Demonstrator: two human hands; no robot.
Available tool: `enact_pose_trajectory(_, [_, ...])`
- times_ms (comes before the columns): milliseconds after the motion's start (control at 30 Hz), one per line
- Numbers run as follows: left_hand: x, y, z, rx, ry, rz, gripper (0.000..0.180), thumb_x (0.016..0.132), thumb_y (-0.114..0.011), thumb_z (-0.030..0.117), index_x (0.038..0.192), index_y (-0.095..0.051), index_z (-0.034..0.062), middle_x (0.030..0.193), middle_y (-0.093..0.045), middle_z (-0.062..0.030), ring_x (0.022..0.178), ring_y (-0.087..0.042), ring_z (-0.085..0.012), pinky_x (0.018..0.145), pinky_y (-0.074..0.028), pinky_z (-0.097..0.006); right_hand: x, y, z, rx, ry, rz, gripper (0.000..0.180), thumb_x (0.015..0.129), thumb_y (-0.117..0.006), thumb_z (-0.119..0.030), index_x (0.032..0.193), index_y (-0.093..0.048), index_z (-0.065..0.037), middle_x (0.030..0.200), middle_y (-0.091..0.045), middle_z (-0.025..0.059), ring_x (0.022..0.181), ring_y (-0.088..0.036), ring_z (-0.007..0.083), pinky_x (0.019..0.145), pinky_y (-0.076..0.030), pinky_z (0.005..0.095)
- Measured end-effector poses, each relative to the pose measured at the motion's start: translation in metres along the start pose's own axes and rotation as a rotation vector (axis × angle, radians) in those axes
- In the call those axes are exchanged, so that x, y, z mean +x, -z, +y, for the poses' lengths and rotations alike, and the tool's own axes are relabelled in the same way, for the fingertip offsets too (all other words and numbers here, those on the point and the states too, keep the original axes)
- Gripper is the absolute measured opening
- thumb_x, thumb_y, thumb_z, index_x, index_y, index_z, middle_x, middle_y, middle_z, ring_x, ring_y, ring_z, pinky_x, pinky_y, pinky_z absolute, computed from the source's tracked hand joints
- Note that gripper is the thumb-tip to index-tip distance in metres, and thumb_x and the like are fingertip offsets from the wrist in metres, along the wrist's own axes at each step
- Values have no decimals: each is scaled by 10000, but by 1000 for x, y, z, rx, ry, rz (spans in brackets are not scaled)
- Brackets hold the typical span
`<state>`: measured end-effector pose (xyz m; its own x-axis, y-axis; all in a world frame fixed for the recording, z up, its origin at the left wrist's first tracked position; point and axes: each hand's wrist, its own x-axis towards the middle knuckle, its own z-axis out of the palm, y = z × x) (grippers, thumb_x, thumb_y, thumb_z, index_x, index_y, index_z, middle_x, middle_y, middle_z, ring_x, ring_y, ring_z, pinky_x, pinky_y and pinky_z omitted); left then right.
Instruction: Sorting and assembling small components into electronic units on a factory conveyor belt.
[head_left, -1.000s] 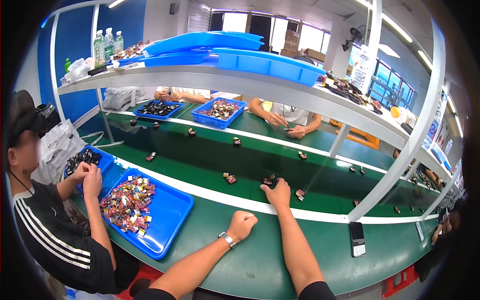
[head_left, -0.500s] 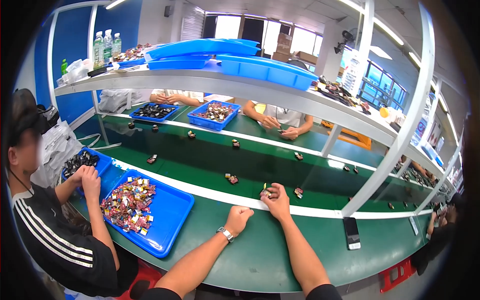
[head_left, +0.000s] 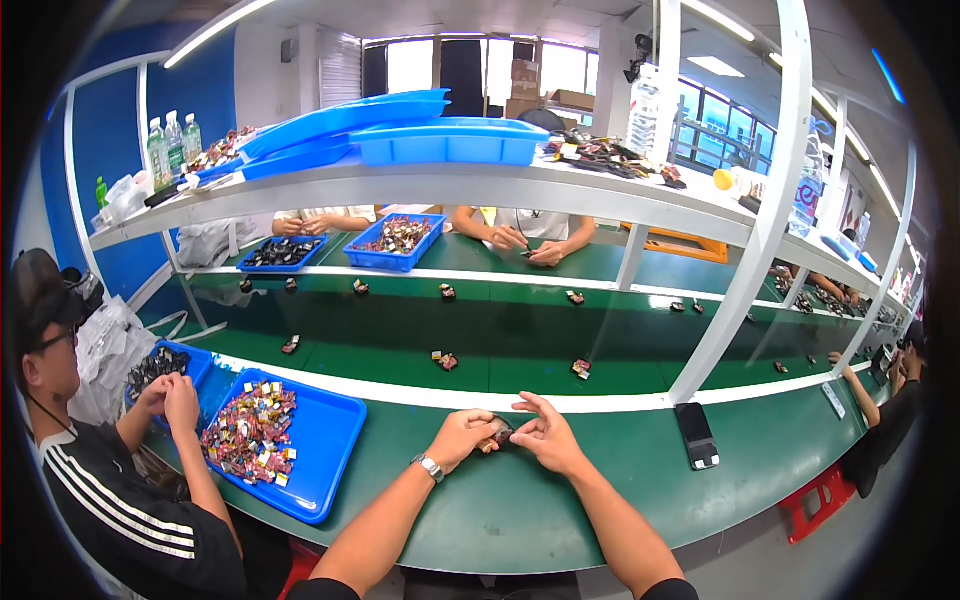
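My left hand (head_left: pixel 462 436) and my right hand (head_left: pixel 543 438) meet over the near green bench (head_left: pixel 500 510), just below the white strip. Both pinch a small dark part (head_left: pixel 497 433) between their fingertips; most of it is hidden by the fingers. A silver watch (head_left: pixel 430 467) sits on my left wrist. To the left, a blue tray (head_left: pixel 318 450) holds several small coloured parts (head_left: pixel 250 435). On the green conveyor belt (head_left: pixel 380 350) beyond lie small dark parts, one (head_left: pixel 443 361) straight ahead and another (head_left: pixel 581 368) to the right.
A person in a black striped top (head_left: pixel 110 500) works at my left beside a second blue tray (head_left: pixel 190 365). A dark phone (head_left: pixel 696 436) lies on the bench at right. A white post (head_left: pixel 745 250) rises ahead right. People work across the belt (head_left: pixel 520 240) under a shelf of blue trays (head_left: pixel 450 140).
My right hand drew back from the belt to the near bench with a small part. My left hand came up to meet it. My head tilted up and turned.
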<state>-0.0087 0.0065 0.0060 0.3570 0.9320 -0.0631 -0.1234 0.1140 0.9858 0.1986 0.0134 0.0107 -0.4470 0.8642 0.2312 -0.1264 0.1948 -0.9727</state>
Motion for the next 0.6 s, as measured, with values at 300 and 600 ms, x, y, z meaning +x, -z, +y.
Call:
enact_pose_trajectory(300, [0,-17,1,-184,-29,190,227,912,-566,-16,1135,-528,-35,1024,-644,-119,825,-676,-158,748,-588,-274,5,-12,27,-180,-73,222,212,913,-622,-57,1095,-629,51,951,-696,91,834,-665,127,760,-554,270])
enact_pose_trajectory(600, [-5,-15,12,-77,20,-29,386,914,-564,-27,1293,-492,-12,1155,-617,-125,1019,-646,-192,867,-577,-319,-1,-6,-6,-473,51,263,213,874,-645,-47,1086,-666,-43,969,-671,85,770,-663,165,724,-547,289])
